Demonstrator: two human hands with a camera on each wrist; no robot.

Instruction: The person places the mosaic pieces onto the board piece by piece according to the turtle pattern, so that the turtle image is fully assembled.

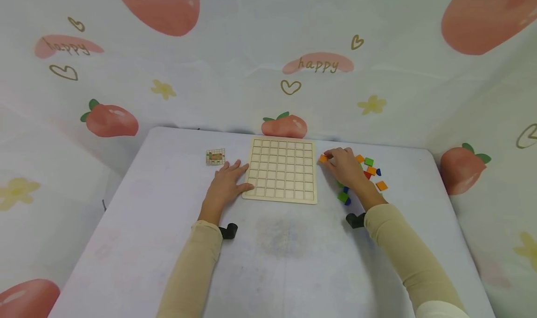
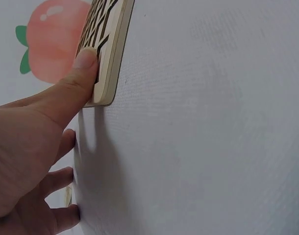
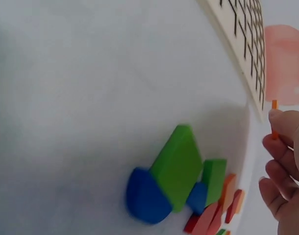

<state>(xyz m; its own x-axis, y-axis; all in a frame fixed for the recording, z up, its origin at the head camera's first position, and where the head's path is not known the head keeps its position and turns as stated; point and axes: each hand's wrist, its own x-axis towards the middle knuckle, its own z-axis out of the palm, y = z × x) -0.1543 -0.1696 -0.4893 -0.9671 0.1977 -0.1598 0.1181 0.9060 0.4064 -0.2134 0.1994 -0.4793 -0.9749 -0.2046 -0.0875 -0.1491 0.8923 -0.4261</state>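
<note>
A pale wooden board (image 1: 282, 172) with a grid of square cells lies flat on the table. My left hand (image 1: 224, 185) rests at its left side, thumb (image 2: 83, 66) on the near-left corner and fingers spread over the table. At the board's right edge, my right hand (image 1: 347, 166) pinches an orange square tile (image 1: 323, 158) between thumb and fingers. In the right wrist view this tile (image 3: 274, 105) is seen edge-on, held above the table. Under and beside that hand lie loose pieces, among them a green tile (image 3: 179, 166) and a blue half-round piece (image 3: 147, 196).
A small card (image 1: 216, 156) with a printed grid picture lies left of the board. Further right are an orange tile (image 1: 382, 185), a green tile (image 1: 368, 161) and a red piece (image 1: 367, 175). A fruit-patterned cloth (image 1: 235, 75) hangs behind the table.
</note>
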